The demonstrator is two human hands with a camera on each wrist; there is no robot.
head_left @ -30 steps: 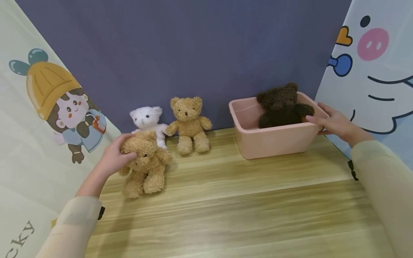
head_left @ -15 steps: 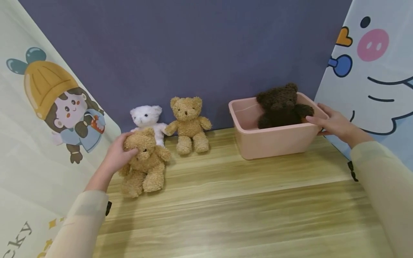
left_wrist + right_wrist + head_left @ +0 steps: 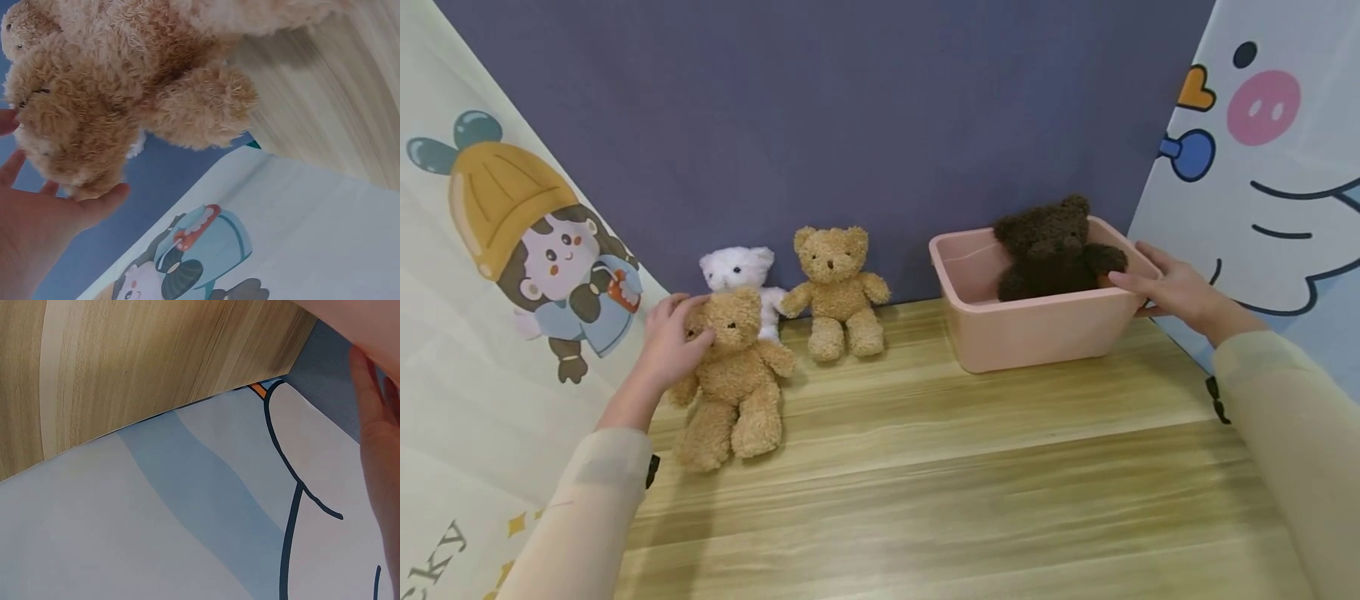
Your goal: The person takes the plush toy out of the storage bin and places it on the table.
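At the left, my left hand [image 3: 673, 346] holds a tan teddy bear [image 3: 733, 379] by its head, thumb over the side of the face and fingers behind. In the left wrist view this bear [image 3: 81, 94] hangs over the hand's spread thumb and fingers. My right hand [image 3: 1180, 292] grips the right end of a pink plastic bin [image 3: 1037, 333], thumb over the rim and fingers on the outer wall. A dark brown teddy bear [image 3: 1048, 258] sits inside the bin, leaning to its right side. The right wrist view catches only part of the hand [image 3: 378, 425] under the bin's edge.
A white teddy bear [image 3: 737, 271] sits against the dark backdrop [image 3: 880, 125], partly hidden by the held bear. Beside it sits another tan bear [image 3: 835, 287]. Printed cloth panels, one with a cartoon child [image 3: 561, 250], flank the wood-grain tabletop [image 3: 970, 483].
The tan bear in my left hand stands straighter, its head raised slightly and its feet a little lower. My left fingers have shifted toward the head's left side. The right hand and bin stay put.
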